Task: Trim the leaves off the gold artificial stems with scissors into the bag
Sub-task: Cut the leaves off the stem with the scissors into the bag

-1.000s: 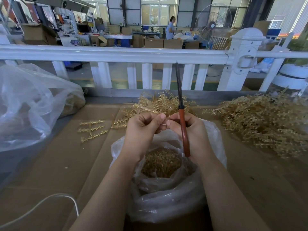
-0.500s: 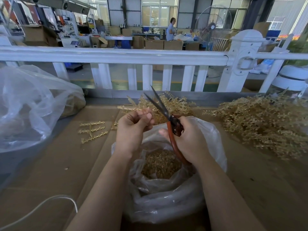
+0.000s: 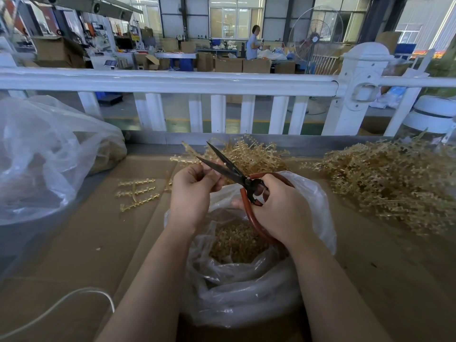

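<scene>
factory workshop | stacked cartons point(image 3: 228, 64) | industrial fan point(image 3: 315, 38) | workbenches point(image 3: 176, 55)

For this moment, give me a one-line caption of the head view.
Right hand opens scissors at gold stem pinched by left hand above bag.

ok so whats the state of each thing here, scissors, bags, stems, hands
scissors: blades open, held in the right hand
left hand: pinching a gold stem at the blades
bag: open under the hands, partly filled with gold trimmings
bag at left: crumpled, lying on its side
stem pile: loose, heaped at right
trimmed stems: lying flat at left
</scene>
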